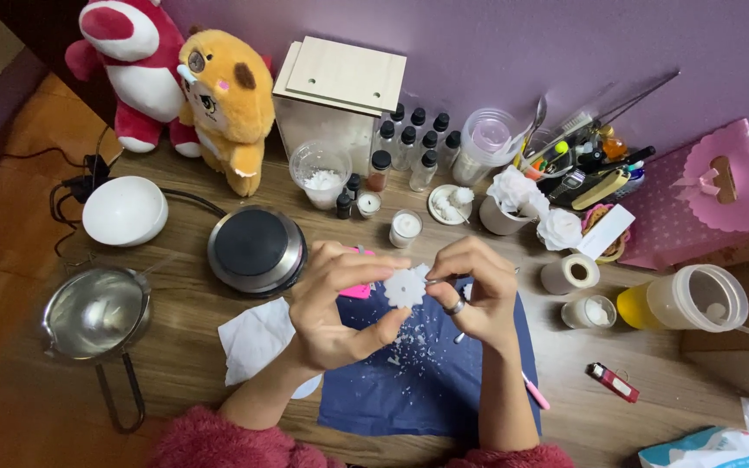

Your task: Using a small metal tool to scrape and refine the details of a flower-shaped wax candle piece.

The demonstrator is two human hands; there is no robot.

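My left hand (333,303) pinches a small white flower-shaped wax piece (405,288) between thumb and fingers, above a dark blue cloth (418,381) on the wooden table. My right hand (477,290), a ring on one finger, grips a thin metal tool (440,281) whose tip touches the edge of the wax piece. White wax crumbs are scattered on the cloth below. A pink object (359,289) lies partly hidden behind my left hand.
A round hot plate (256,249), metal saucepan (97,314), white bowl (125,211), two plush toys (185,82), a wooden box (340,95), small dark-capped bottles (413,143), candle cups (406,227), white wax roses (530,208), tool clutter (591,156), a yellow-liquid container (687,299), a red lighter (613,382).
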